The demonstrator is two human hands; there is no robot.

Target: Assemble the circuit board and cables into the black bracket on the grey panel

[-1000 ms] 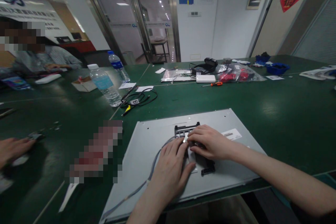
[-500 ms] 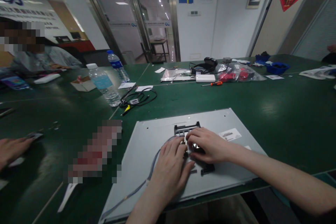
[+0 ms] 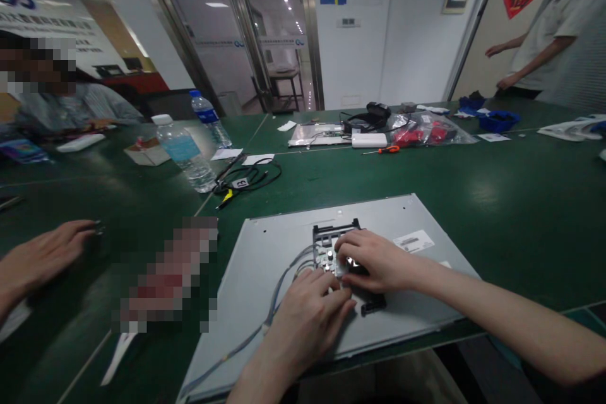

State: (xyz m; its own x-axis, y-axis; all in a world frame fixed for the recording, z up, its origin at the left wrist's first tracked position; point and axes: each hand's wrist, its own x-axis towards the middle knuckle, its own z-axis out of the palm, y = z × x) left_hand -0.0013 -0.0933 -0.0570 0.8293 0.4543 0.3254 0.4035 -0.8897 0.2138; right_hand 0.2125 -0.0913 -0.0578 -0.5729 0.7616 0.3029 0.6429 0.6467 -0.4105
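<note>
A flat grey-white metal panel (image 3: 258,252), which looks like the back of a display, lies on the table under both my hands. At its middle sits a small circuit board (image 3: 326,257) with silvery parts, in a black plastic frame (image 3: 348,225). My left hand (image 3: 312,306) has its fingers bent and closed on the board's near-left edge. Curled over the right side is my right hand (image 3: 372,259), its fingers and thumb closed on the board's edge; the fingertips are partly hidden. Grey cables (image 3: 274,293) run from the board to the panel's lower left.
Left of the panel is a blurred-out reddish item (image 3: 173,265). A co-worker's hand (image 3: 52,255) rests on the table at far left. Farther back are water bottles (image 3: 187,158), a black cable (image 3: 258,173), an orange-handled screwdriver (image 3: 386,150) and a plastic bag (image 3: 430,129).
My left hand has drawn back toward me, uncovering part of the board; its fingers are more bent. My right hand stays put. The co-worker's hand moved right; a person appears at upper right.
</note>
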